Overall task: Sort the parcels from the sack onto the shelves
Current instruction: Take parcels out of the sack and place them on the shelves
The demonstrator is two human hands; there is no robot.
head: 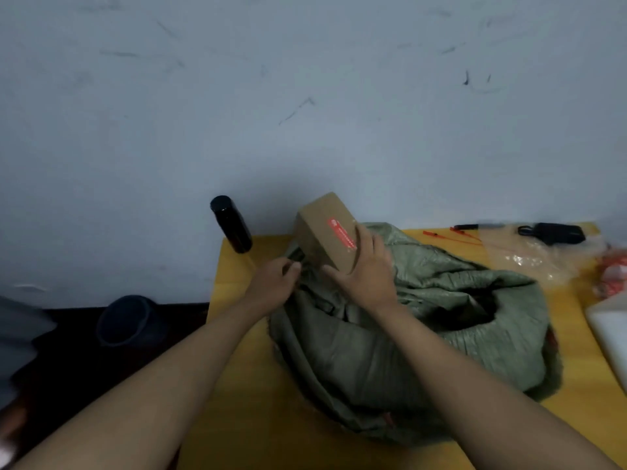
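Note:
A crumpled green woven sack (424, 320) lies on the yellow table (244, 395), its dark mouth facing right. My right hand (364, 273) grips a brown cardboard parcel (322, 228) with a red label, tilted up at the sack's far left end. My left hand (274, 283) pinches the sack's edge just left of the parcel. No shelves are in sight.
A black bottle (231, 223) stands at the table's far left corner by the wall. Clear plastic bags (529, 256), red ties (451, 234), a black pouch (553, 232) and a white item (610, 330) lie at the right. A dark bucket (127, 322) sits on the floor, left.

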